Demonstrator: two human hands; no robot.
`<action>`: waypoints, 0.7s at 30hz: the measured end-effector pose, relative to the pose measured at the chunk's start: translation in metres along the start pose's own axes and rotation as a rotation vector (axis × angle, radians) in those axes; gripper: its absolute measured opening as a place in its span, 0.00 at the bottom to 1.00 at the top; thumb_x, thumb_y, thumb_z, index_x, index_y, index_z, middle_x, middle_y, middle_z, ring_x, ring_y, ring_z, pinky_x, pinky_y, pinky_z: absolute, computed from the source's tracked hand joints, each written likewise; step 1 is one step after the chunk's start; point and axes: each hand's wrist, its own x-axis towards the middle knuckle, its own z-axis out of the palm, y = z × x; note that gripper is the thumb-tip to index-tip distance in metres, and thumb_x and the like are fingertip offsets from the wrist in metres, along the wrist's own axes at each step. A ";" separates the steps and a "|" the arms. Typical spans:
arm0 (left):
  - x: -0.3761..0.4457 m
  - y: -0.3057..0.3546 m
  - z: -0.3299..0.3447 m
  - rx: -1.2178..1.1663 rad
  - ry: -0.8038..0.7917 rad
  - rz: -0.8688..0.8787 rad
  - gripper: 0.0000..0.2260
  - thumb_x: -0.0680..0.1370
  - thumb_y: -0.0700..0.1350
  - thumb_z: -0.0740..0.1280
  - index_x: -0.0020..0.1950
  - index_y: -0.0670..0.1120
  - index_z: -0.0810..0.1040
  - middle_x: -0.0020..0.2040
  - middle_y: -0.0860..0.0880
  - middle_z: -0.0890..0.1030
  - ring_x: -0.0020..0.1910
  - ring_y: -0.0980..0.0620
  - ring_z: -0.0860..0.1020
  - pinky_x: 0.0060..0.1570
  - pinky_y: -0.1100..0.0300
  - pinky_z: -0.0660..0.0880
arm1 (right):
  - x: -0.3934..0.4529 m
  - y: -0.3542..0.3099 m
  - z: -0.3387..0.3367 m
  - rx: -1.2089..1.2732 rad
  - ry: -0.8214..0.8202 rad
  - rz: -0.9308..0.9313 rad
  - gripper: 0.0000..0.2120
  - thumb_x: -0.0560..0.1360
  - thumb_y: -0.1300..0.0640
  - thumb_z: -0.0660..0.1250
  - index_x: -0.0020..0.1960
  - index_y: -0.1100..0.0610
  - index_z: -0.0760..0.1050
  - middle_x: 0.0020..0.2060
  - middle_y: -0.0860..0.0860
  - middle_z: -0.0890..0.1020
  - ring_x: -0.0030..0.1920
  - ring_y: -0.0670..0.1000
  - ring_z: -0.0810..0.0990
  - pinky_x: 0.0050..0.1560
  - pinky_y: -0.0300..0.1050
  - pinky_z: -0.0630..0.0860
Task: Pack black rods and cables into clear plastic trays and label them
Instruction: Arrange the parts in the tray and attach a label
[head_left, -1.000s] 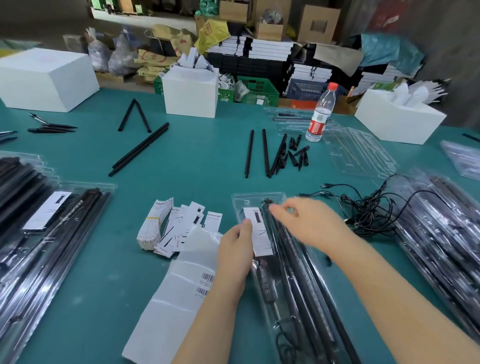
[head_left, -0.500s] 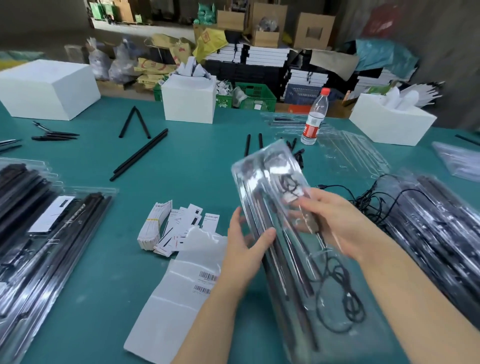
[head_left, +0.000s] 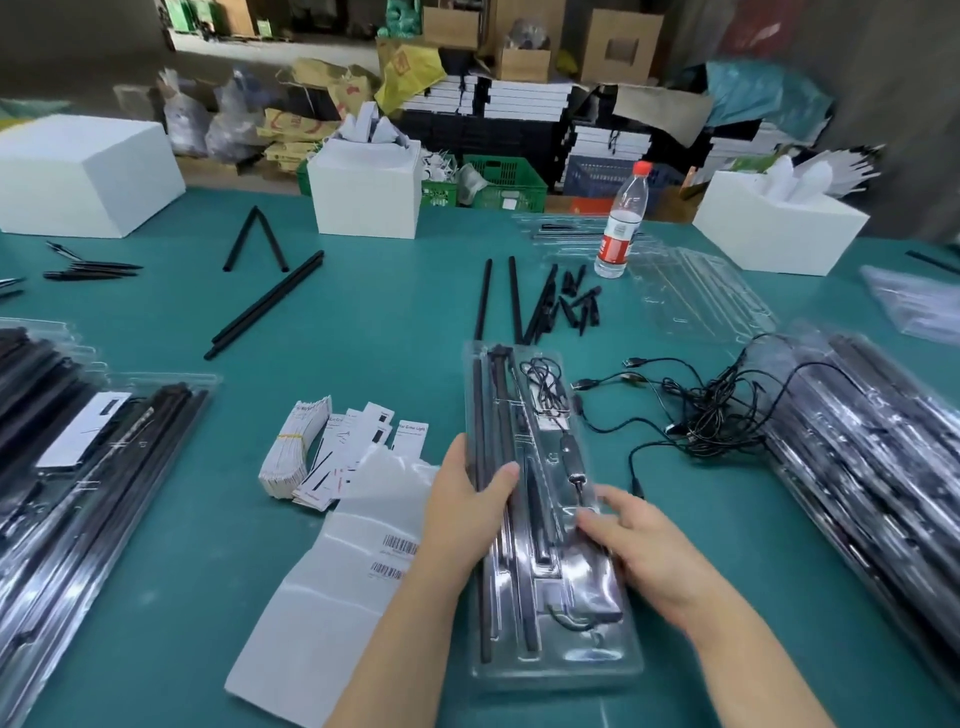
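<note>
A clear plastic tray (head_left: 551, 671) lies lengthwise on the green table in front of me, holding black rods (head_left: 485, 415) and a coiled black cable (head_left: 540, 379). My left hand (head_left: 462, 514) grips the tray's left edge, thumb on top. My right hand (head_left: 649, 551) rests on the tray's right half with its fingers laid across the plastic. No label shows on the side facing up. Loose black rods (head_left: 512, 296) lie beyond the tray. A tangle of cables (head_left: 701, 421) lies to its right. Bundled white labels (head_left: 296, 447) and a barcode sticker sheet (head_left: 332, 597) lie to its left.
Stacks of packed trays sit at the left (head_left: 78, 493) and right (head_left: 872, 441). Empty clear trays (head_left: 696, 296) and a water bottle (head_left: 621, 223) stand further back. White boxes (head_left: 366, 187) line the table's far edge. More rods (head_left: 265, 304) lie at the back left.
The tray lay label-up a second ago. Both hands lifted and turned it over, and now it lies flat again with the cable side up.
</note>
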 end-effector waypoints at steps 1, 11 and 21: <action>0.000 -0.001 0.001 0.031 0.013 0.020 0.27 0.78 0.53 0.69 0.76 0.53 0.66 0.71 0.55 0.74 0.69 0.54 0.73 0.70 0.48 0.70 | -0.001 0.002 0.005 -0.070 0.087 -0.023 0.23 0.77 0.47 0.69 0.70 0.49 0.70 0.47 0.55 0.86 0.49 0.54 0.86 0.61 0.53 0.77; -0.009 -0.003 0.009 0.448 -0.019 0.336 0.19 0.82 0.46 0.65 0.73 0.53 0.71 0.74 0.56 0.67 0.76 0.59 0.61 0.75 0.61 0.58 | 0.000 0.005 0.012 -0.119 0.276 -0.077 0.28 0.75 0.37 0.66 0.73 0.40 0.66 0.44 0.36 0.84 0.48 0.32 0.79 0.50 0.35 0.71; -0.011 -0.008 0.007 0.521 -0.008 0.379 0.17 0.79 0.50 0.68 0.68 0.53 0.76 0.66 0.58 0.71 0.70 0.61 0.64 0.73 0.60 0.61 | -0.005 0.005 -0.005 0.277 -0.021 0.022 0.23 0.76 0.47 0.67 0.61 0.64 0.77 0.51 0.64 0.84 0.52 0.62 0.85 0.49 0.50 0.82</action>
